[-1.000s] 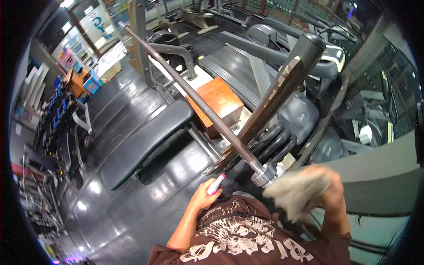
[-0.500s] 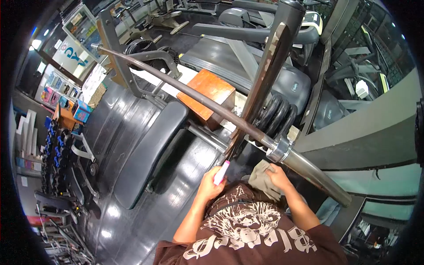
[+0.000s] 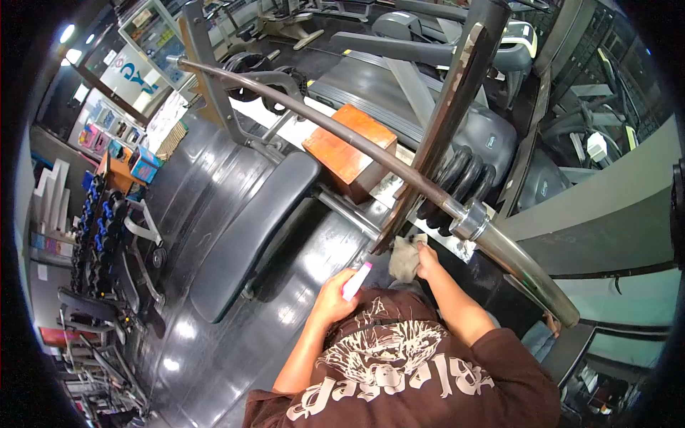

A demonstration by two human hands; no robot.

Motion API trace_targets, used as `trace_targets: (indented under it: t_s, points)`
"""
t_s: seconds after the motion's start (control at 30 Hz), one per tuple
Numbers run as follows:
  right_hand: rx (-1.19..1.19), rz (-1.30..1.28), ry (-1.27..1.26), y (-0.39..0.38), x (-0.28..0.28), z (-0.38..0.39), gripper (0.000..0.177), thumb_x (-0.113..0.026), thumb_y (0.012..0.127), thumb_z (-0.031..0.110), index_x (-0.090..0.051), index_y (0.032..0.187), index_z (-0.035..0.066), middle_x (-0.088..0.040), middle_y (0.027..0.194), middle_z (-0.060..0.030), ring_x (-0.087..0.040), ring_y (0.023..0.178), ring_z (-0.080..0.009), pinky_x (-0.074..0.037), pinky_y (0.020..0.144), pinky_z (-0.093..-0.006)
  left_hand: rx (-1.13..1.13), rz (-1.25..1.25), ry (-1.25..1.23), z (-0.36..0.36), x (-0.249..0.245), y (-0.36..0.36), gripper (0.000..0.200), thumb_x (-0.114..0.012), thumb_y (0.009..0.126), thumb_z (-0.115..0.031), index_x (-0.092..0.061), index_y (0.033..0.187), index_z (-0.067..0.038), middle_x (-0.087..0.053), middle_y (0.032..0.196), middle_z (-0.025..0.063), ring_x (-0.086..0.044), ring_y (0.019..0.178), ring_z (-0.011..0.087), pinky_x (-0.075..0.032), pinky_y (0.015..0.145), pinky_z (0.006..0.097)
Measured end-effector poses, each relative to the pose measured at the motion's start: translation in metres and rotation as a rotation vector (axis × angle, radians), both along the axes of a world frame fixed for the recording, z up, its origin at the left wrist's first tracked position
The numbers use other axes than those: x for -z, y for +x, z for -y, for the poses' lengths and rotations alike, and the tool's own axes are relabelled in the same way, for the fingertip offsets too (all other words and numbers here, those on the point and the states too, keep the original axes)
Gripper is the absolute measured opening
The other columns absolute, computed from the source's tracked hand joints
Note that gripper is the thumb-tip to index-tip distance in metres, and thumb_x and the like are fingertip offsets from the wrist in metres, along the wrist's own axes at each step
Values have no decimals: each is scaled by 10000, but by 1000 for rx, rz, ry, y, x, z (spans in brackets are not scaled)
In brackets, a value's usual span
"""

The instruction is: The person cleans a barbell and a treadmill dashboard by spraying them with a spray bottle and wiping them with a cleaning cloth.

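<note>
My left hand [image 3: 335, 296] is closed around a white bottle with a pink tip [image 3: 356, 281], held upright in front of my shirt. A crumpled beige cloth [image 3: 406, 258] hangs from my right hand [image 3: 427, 260], whose fingers are closed on it near the foot of the rack upright [image 3: 442, 114]. Above both hands a long metal barbell bar [image 3: 321, 120] crosses the rack, with its thick shiny sleeve [image 3: 528, 267] to the right. Neither hand touches the bar.
A black padded bench [image 3: 257, 232] stands at left of centre. An orange box [image 3: 349, 146] sits behind the bar, beside black weight plates [image 3: 464, 178]. Farther back is a treadmill [image 3: 378, 89]. Dumbbells [image 3: 103, 228] line the left side. Another hand [image 3: 552, 324] shows at lower right.
My right hand has moved forward and left with the cloth, closer to the rack upright. My left hand still holds the bottle. The view has shifted slightly, and another hand has come into sight at lower right.
</note>
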State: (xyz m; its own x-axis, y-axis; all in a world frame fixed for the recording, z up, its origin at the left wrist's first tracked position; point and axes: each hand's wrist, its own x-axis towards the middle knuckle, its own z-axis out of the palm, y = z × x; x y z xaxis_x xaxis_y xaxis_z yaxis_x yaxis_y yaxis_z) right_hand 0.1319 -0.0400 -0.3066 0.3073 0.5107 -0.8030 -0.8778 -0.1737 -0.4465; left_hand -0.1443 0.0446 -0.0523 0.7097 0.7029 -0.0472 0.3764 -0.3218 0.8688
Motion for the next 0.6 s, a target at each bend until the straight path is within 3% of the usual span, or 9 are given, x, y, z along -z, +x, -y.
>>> trace_targets:
  t_s: [0.1,0.2,0.23,0.3,0.37,0.43,0.5,0.57,0.6]
  points:
    - [136,-49,-50,-18,-34,-42,350,-434,1061,309,-571,1256,54,-651,1119,-132,-654,981,-296,-550,847,-469,-58,-7,-72,3,2,-14,236,-706,802,-92,-638,1024,-49,-672,894,149,-671,823,314,-523,757,377]
    - [209,-89,-100,-5,-21,-85,285,-451,1024,259,-585,1205,84,-642,1163,-146,-642,966,-316,-525,875,-467,-123,18,-123,5,4,-24,231,-730,825,-123,-633,1020,-46,-670,846,125,-661,770,252,-520,737,354]
    - [181,-244,89,5,-4,-105,246,-456,981,210,-603,1149,106,-653,1141,-142,-627,995,-302,-502,872,-452,-133,8,-107,4,7,-27,226,-731,829,-126,-631,1015,-44,-670,838,121,-657,765,240,-518,736,350]
    - [183,-203,-12,37,-10,-98,244,-449,970,173,-606,1143,101,-663,1127,-146,-620,1019,-305,-481,900,-468,-152,-17,-90,6,17,-36,218,-733,837,-132,-628,1005,-42,-669,822,112,-650,757,215,-515,733,343]
    - [94,-171,283,26,-131,-72,246,-452,972,170,-604,1139,71,-665,1129,-149,-616,1045,-315,-477,907,-474,-169,-56,-123,7,9,-41,208,-740,840,-119,-630,993,-32,-676,846,92,-649,791,189,-511,757,330]
    - [175,-87,386,30,-180,-52,283,-464,1009,215,-599,1172,26,-660,1172,-137,-616,1103,-295,-480,957,-442,-185,-50,-136,4,11,-39,203,-744,841,-115,-630,985,-28,-679,861,83,-649,810,177,-510,770,324]
    - [263,-13,606,27,-181,-41,294,-481,1046,308,-602,1195,85,-624,1244,-91,-583,1144,-265,-462,986,-421,-176,-32,-128,-3,18,-39,203,-745,842,-119,-629,983,-31,-681,867,84,-650,816,178,-509,770,326]
    - [330,-7,425,9,-199,-36,292,-469,1057,251,-574,1273,86,-601,1281,-85,-566,1183,-247,-455,1035,-416,-158,-64,-136,-5,15,-35,206,-745,841,-118,-627,985,-31,-678,870,86,-648,812,187,-509,769,326]
    - [373,135,478,3,-170,-33,311,-471,1056,202,-534,1337,84,-592,1302,-78,-556,1212,-234,-439,1067,-419,-146,-65,-141,-7,14,-33,208,-746,840,-117,-626,987,-30,-678,870,87,-648,810,188,-509,769,326]
